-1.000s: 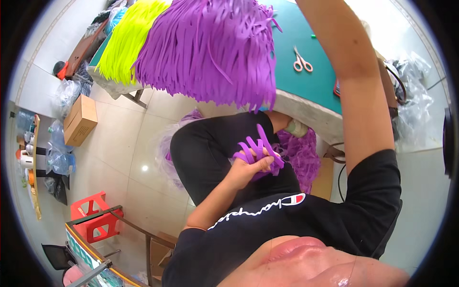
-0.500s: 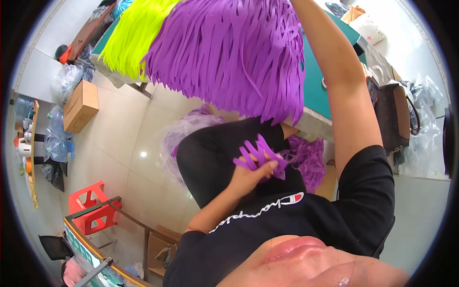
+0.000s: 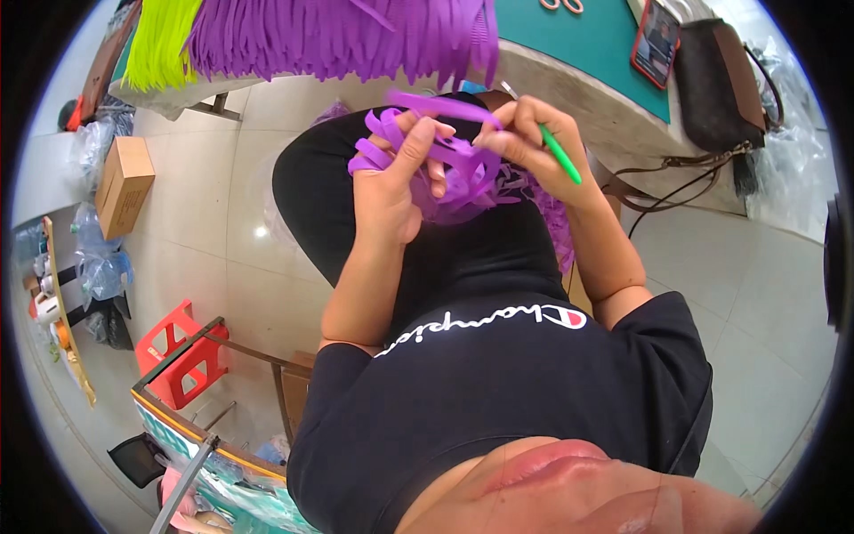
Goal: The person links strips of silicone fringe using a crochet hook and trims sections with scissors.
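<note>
Purple rubbery strips (image 3: 458,169) loop over and between the fingers of my left hand (image 3: 391,182), which is closed around them above my lap. My right hand (image 3: 543,147), close beside it, pinches the end of one purple strip (image 3: 445,104) stretched between both hands. That same hand also carries a slim green-handled tool (image 3: 560,153) with a pale tip; its exact kind I cannot make out. Beyond my hands, a thick row of purple strips (image 3: 338,40) hangs over the table edge, next to a row of yellow-green strips (image 3: 160,44).
On the green-topped table (image 3: 578,53) lie a phone (image 3: 656,43) and orange-handled scissors (image 3: 562,4), partly cut off. A dark bag (image 3: 716,84) sits at the right end, its strap hanging down. A red stool (image 3: 182,356) and a cardboard box (image 3: 124,187) stand to the left.
My right hand has come down from the hanging purple row to beside my left hand, now with a strip and the green tool. My left hand has risen, and the view has shifted.
</note>
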The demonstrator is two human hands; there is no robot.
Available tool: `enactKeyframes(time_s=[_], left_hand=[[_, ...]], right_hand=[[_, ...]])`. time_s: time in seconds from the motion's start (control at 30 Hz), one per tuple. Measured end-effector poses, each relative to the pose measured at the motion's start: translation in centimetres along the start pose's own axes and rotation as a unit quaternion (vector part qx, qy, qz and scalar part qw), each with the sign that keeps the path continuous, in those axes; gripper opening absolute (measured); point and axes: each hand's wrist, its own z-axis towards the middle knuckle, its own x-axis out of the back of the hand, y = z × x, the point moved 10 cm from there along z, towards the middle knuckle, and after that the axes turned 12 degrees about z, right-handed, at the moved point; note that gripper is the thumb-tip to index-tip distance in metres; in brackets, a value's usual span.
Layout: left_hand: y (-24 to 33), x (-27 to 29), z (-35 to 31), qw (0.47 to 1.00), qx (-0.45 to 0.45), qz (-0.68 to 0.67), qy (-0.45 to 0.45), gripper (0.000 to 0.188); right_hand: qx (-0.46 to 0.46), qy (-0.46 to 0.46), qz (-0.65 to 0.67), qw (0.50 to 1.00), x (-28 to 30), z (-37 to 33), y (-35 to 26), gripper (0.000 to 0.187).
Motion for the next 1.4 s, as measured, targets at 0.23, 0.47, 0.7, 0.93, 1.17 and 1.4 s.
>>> enactKeyframes(time_s=[0.23, 0.47, 0.7, 0.93, 1.17, 1.4], left_hand=[[0.1, -3.5, -1.1, 0.999, -0.019, -0.011, -0.024, 0.047], [1.2, -6.2, -1.6, 0.992, -0.051, 0.113, -0.037, 0.050], [-1.1, -7.9, -1.9, 0.982, -0.011, 0.189, -0.025, 0.028], [-1.2, -7.9, -1.8, 0.972, -0.034, 0.230, -0.026, 0.012], [-2.4, -7.1, -1.7, 0.987, 0.039, 0.158, -0.013, 0.009], [-3.2, -7.7, -2.0, 0.984, 0.049, 0.166, -0.048, 0.010]], right_hand=[[0.077, 0.068, 0.094, 0.990, 3.7, -1.5, -3.9, 0.034], [0.113, 0.067, 0.100, 0.986, 5.2, -2.3, -5.7, 0.032], [0.145, 0.020, 0.108, 0.983, 3.4, -3.2, -7.5, 0.030], [0.172, 0.004, 0.062, 0.983, 2.6, -3.3, -7.9, 0.032], [0.157, -0.014, 0.114, 0.981, 2.6, -3.6, -8.0, 0.031], [0.141, -0.005, 0.096, 0.985, 2.0, -3.7, -8.0, 0.032]])
